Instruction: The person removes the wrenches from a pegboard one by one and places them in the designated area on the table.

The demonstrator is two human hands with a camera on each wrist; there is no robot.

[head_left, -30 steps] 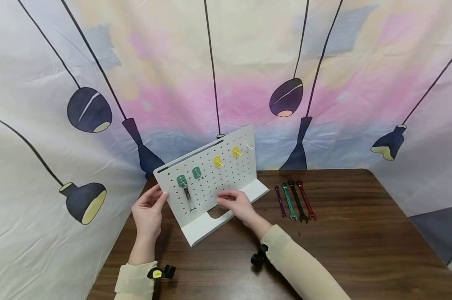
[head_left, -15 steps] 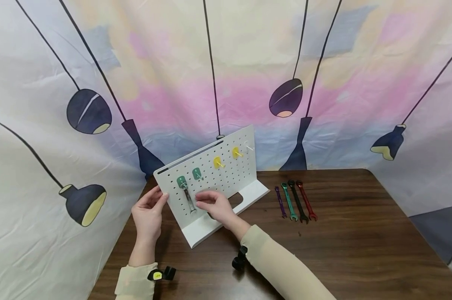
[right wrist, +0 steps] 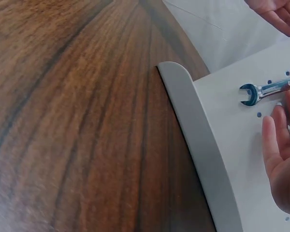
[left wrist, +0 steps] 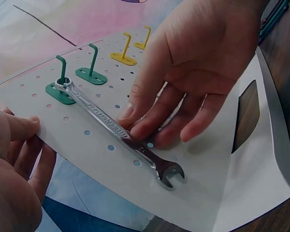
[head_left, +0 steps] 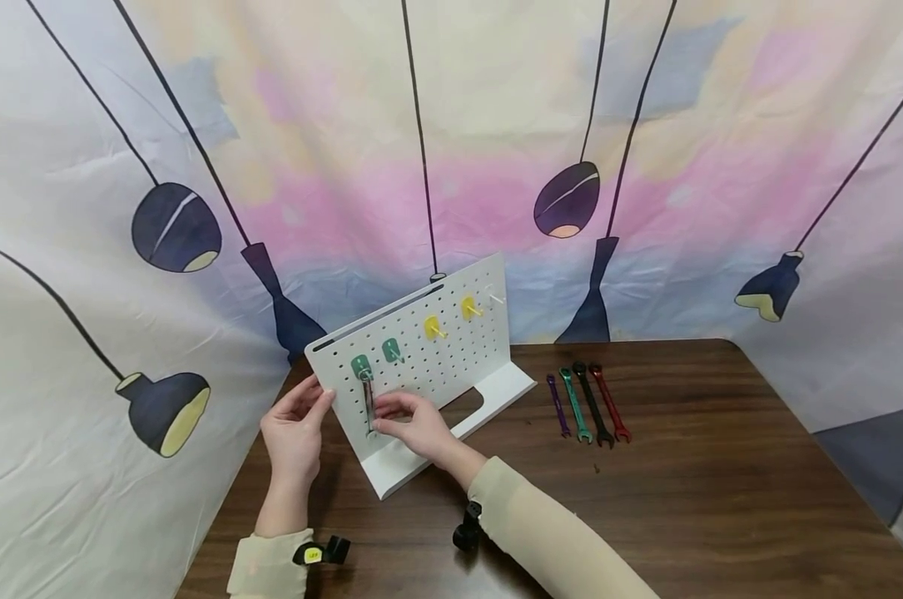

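Note:
A silver combination wrench (left wrist: 106,116) hangs by its ring end from a green hook (left wrist: 63,89) on a white pegboard (head_left: 421,366). My left hand (head_left: 294,437) grips the pegboard's left edge, thumb in front and fingers behind. At the wrench's right side is my right hand (head_left: 414,428). Its thumb and index fingertips touch the shaft about midway, and the other fingers are loosely bent over the board. In the right wrist view the wrench's open end (right wrist: 251,94) points away from the right hand.
Another green hook (head_left: 393,349), two yellow hooks (head_left: 434,327) and a clear hook (head_left: 494,296) are on the board. To its right, several coloured wrenches (head_left: 587,403) lie side by side on the wooden table (head_left: 706,466). A patterned curtain (head_left: 481,125) hangs behind.
My right hand has moved left across the board to the wrench. The wrench's lower end has swung left, so it hangs straighter. My left hand stays at the board's edge.

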